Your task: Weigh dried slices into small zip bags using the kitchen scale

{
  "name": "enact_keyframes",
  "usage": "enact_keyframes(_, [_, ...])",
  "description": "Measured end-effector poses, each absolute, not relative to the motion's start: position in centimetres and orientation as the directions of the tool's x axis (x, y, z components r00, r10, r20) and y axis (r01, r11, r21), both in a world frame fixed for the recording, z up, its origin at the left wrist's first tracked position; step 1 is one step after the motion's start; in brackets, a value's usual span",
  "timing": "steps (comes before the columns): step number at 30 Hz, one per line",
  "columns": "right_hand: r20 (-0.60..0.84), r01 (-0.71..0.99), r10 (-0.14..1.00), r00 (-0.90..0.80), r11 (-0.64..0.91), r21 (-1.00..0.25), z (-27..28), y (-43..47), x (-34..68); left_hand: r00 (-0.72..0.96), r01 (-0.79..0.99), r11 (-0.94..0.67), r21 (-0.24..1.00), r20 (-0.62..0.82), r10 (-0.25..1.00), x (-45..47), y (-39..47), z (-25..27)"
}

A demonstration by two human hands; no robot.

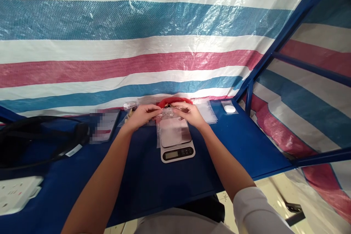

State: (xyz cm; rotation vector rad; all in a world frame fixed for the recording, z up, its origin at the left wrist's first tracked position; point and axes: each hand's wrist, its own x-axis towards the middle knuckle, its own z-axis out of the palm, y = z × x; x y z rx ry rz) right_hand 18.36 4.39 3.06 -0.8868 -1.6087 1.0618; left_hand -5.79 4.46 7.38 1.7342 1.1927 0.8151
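Observation:
My left hand (144, 115) and my right hand (192, 114) pinch the top edge of a small clear plastic bag (167, 113) between thumbs and fingers. The bag hangs over a white kitchen scale (178, 154) with a shiny metal plate and a small display. Behind the hands shows the rim of a red container (175, 100), mostly hidden. Next to my left hand lies a clear bag with brownish pieces (128, 114), partly covered by that hand. Flat clear bags (206, 111) lie beyond my right hand.
A white rounded object (229, 109) rests on a clear bag at the right. At the left are a phone-like slab (105, 126), a black strap-like headset (74, 135) and a white power strip (19, 193). Blue frame bars (248, 80) and a striped sheet (123, 69) enclose the blue table (148, 179).

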Motion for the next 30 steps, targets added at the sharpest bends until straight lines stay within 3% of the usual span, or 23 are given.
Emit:
enact_keyframes(4, [0.322,0.19,0.905,-0.277,0.38,-0.905,2.5,5.2,17.4,0.333,0.503,-0.244,0.829,0.074,0.94,-6.4,5.5,7.4])
enact_keyframes(9, [0.303,0.281,0.943,-0.136,0.33,-0.901,0.7,5.0,16.1,0.085,0.672,-0.32,0.668,0.36,0.929,-5.2,4.4,6.2])
enact_keyframes(11, [0.335,0.324,0.939,-0.08,0.343,-0.882,0.2,4.6,15.6,0.027,0.71,-0.301,0.636,0.403,0.915,-4.3,3.6,5.9])
enact_keyframes(16, [0.415,0.344,0.908,-0.054,0.406,-0.846,-0.3,3.5,14.6,0.045,0.646,-0.225,0.73,0.257,0.965,-2.8,2.7,4.9])
enact_keyframes(20, [0.404,0.321,0.908,-0.108,0.417,-0.851,-0.3,2.7,14.5,0.016,0.396,-0.058,0.916,0.056,0.998,-2.8,3.4,3.6])
enact_keyframes(23, [0.413,0.274,0.897,-0.156,0.441,-0.855,-0.2,2.5,14.6,0.017,0.22,0.034,0.975,-0.039,0.999,-2.9,3.6,3.2])
enact_keyframes(25, [0.395,0.223,0.905,-0.16,0.423,-0.878,-0.2,2.5,14.7,0.022,0.176,0.037,0.984,-0.042,0.999,-2.9,3.5,3.2])
enact_keyframes(30, [0.19,0.12,0.975,-0.118,0.204,-0.972,-0.4,3.0,14.9,0.115,0.256,-0.085,0.963,0.057,0.992,-2.8,2.9,3.3])
